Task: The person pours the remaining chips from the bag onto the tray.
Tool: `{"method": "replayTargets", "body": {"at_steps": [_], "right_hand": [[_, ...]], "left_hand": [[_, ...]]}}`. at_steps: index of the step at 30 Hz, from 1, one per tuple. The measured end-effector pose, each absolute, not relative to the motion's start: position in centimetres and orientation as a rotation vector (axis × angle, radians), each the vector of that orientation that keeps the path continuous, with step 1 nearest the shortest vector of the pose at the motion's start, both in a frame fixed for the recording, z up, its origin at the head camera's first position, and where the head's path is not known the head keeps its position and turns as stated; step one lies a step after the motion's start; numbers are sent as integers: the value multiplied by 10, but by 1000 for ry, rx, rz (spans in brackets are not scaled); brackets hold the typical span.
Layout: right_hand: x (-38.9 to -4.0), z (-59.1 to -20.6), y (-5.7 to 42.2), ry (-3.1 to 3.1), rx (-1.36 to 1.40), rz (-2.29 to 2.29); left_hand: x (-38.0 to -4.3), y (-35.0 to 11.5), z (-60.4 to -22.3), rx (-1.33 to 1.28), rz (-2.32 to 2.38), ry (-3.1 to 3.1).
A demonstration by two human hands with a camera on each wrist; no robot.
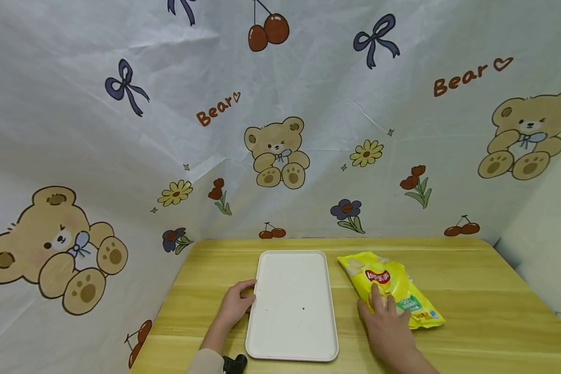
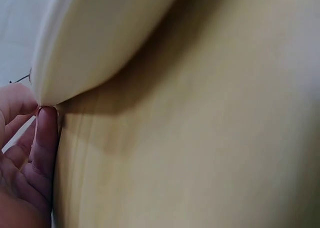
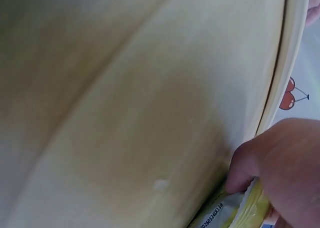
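A white rectangular tray (image 1: 292, 291) lies on the wooden table, its long side pointing away from me. My left hand (image 1: 236, 305) is at the tray's left edge. In the left wrist view, the thumb (image 2: 46, 128) and a finger meet at the rim and pinch it. To the right of the tray lies a yellow bag of potato chips (image 1: 369, 265), slanted, with a red logo. My right hand (image 1: 388, 332) rests on its lower part, fingers spread over the front and thumb by its left edge. The right wrist view shows the bag's crimped end (image 3: 245, 205) beside the thumb.
The wooden table (image 1: 477, 291) reaches back to a white cloth (image 1: 318, 93) printed with bears, bows, cherries and flowers. A pale wall (image 1: 547, 249) stands at the right. A small black item (image 1: 235, 364) sits at my left wrist.
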State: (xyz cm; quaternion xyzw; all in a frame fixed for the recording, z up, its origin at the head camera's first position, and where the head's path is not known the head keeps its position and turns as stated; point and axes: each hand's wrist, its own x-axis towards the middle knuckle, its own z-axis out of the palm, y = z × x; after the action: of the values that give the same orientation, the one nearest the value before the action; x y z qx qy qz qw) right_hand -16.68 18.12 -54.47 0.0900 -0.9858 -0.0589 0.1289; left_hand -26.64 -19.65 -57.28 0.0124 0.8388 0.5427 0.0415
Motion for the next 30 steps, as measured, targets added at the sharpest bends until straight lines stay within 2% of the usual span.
{"method": "replayTargets", "body": {"at_steps": [14, 30], "right_hand": [[-171, -538, 189, -2828, 445, -411], [-174, -538, 200, -2807, 518, -322]], "left_hand": [[-266, -197, -573, 28, 1674, 2563], [-266, -197, -572, 67, 1647, 2580]]}}
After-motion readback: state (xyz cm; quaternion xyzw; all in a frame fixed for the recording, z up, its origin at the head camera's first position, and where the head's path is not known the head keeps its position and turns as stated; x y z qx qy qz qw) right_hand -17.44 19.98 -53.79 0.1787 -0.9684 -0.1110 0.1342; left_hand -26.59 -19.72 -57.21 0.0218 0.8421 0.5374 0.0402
